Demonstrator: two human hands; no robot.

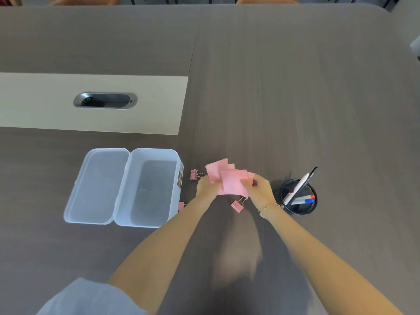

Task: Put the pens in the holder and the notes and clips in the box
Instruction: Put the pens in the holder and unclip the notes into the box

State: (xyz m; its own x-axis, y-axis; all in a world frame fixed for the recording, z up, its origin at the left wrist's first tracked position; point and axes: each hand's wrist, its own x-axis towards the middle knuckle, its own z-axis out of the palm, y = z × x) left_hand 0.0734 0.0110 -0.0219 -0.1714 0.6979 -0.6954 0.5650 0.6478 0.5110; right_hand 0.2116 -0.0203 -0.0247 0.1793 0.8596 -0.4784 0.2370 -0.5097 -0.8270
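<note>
Both hands meet over the table between the box and the holder, gripping a loose bunch of pink notes point(229, 178). My left hand point(205, 186) pinches the bunch's left side and my right hand point(259, 189) its right side. The clear plastic box point(156, 153) stands open to the left, its lid point(100, 185) folded flat beside it. Three pink binder clips lie on the table: one point(193, 174) above my left hand, one point(181, 205) against the box's near corner, one point(237, 205) under my hands. The black mesh holder point(298, 209) on the right contains several pens point(300, 189).
A beige panel point(91, 123) with a metal cable port point(105, 100) lies behind the box. The dark wood table point(295, 98) stretches far back and right. Chairs stand at the far edge.
</note>
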